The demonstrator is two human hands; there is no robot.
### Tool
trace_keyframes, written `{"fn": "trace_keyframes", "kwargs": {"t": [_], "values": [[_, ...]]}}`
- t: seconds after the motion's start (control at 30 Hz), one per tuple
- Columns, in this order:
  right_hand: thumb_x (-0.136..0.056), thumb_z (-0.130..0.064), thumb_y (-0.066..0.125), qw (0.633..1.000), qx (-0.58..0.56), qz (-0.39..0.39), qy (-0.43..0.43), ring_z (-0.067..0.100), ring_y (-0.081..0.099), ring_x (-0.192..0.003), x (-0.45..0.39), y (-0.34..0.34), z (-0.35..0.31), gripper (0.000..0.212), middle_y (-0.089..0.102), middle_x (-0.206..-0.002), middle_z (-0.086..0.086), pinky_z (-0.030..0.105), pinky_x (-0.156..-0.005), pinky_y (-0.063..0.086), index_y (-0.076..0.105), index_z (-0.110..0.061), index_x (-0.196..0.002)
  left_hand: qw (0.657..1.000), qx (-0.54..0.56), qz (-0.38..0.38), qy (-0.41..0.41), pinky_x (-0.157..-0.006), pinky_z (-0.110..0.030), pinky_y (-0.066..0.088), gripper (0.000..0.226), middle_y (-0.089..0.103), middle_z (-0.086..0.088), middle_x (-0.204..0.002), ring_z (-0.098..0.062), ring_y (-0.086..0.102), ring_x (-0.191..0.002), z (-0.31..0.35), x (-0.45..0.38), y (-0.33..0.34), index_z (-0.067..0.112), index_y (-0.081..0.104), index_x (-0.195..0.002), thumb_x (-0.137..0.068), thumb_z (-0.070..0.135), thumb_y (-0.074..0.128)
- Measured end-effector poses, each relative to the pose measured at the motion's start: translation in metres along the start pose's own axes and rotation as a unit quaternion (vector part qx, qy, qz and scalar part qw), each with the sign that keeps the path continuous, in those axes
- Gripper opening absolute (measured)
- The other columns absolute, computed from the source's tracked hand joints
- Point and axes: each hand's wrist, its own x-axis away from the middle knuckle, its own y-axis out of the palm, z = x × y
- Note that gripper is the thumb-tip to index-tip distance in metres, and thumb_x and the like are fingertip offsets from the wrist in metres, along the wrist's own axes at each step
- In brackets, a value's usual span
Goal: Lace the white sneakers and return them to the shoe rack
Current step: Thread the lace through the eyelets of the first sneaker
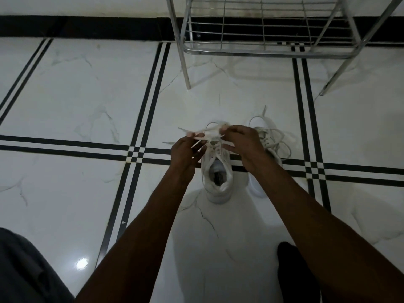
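Two white sneakers stand on the tiled floor with their toes pointing away from me. The left sneaker sits between my hands, its opening facing me. My left hand pinches one end of its white lace, and my right hand pinches the other end above the eyelets. The lace is stretched between the two hands. The right sneaker lies beside it, partly hidden by my right forearm, with loose laces looped over its top.
A chrome wire shoe rack stands beyond the sneakers against the wall, its lower shelf bare. The white marble floor has black stripe lines. Dark cloth shows at lower left and a dark shape at lower right.
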Motion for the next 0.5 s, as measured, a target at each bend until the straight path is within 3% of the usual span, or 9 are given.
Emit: {"fn": "trace_keyframes", "kwargs": {"t": [0.07,0.13,0.27,0.3,0.37,0.43,0.5], "values": [[-0.099,-0.018,0.059,0.993,-0.037,0.105,0.030,0.024,0.071,-0.084,-0.005,-0.010,0.004,0.022,0.072,-0.088,0.009,0.037,-0.073,0.063,0.067,-0.007,-0.083,0.997,0.025,0.073,0.013,-0.071,-0.031,0.060,0.023,0.075,-0.011,-0.098,-0.020,0.072,-0.084,-0.005,-0.001,-0.006,0.006,0.064,-0.096,-0.108,0.017,0.047],[-0.101,-0.021,0.055,0.986,0.011,0.163,0.032,0.027,0.072,-0.081,-0.009,-0.016,0.015,0.025,0.072,-0.089,0.012,0.041,-0.069,0.063,0.066,-0.003,-0.088,0.989,0.018,0.147,0.016,-0.069,-0.030,0.060,0.022,0.074,-0.016,-0.100,-0.020,0.070,-0.078,-0.013,-0.003,-0.017,0.001,0.063,-0.106,-0.108,0.017,0.047],[-0.091,-0.036,0.064,0.967,0.216,0.132,0.010,0.037,0.074,-0.079,-0.008,-0.016,0.030,0.041,0.074,-0.091,0.022,0.053,-0.074,0.062,0.066,0.005,-0.094,0.980,-0.066,0.190,0.017,-0.063,-0.031,0.062,0.037,0.074,-0.022,-0.108,-0.025,0.071,-0.081,-0.032,-0.010,-0.032,-0.004,0.062,-0.120,-0.105,0.029,0.055],[-0.087,-0.039,0.069,0.953,0.278,0.119,-0.003,0.038,0.073,-0.088,-0.003,-0.016,0.028,0.047,0.073,-0.100,0.024,0.053,-0.080,0.061,0.063,0.004,-0.103,0.969,-0.133,0.207,0.035,-0.071,-0.035,0.062,0.042,0.073,-0.021,-0.113,-0.026,0.071,-0.088,-0.034,-0.008,-0.033,-0.001,0.059,-0.122,-0.101,0.036,0.059],[-0.085,-0.033,0.076,0.920,0.373,0.115,-0.040,0.040,0.064,-0.113,0.006,-0.014,0.022,0.064,0.061,-0.127,0.026,0.046,-0.092,0.055,0.048,0.004,-0.129,0.913,-0.295,0.254,0.120,-0.088,-0.038,0.055,0.048,0.064,-0.013,-0.125,-0.024,0.065,-0.104,-0.037,0.001,-0.034,0.007,0.050,-0.127,-0.096,0.040,0.065],[-0.087,-0.014,0.075,0.889,0.424,0.133,-0.112,0.038,0.055,-0.124,0.010,-0.017,0.017,0.072,0.046,-0.144,0.024,0.040,-0.094,0.049,0.035,0.000,-0.145,0.854,-0.399,0.204,0.262,-0.085,-0.035,0.050,0.038,0.057,-0.008,-0.128,-0.017,0.060,-0.102,-0.038,0.007,-0.034,0.010,0.051,-0.129,-0.097,0.027,0.065],[-0.082,0.004,0.071,0.860,0.462,0.075,-0.204,0.034,0.059,-0.117,0.006,-0.021,0.013,0.067,0.042,-0.145,0.020,0.035,-0.091,0.051,0.046,-0.007,-0.143,0.831,-0.441,0.068,0.332,-0.083,-0.038,0.058,0.027,0.058,-0.008,-0.126,-0.015,0.063,-0.097,-0.038,0.005,-0.032,0.012,0.062,-0.123,-0.096,0.010,0.063]]}}
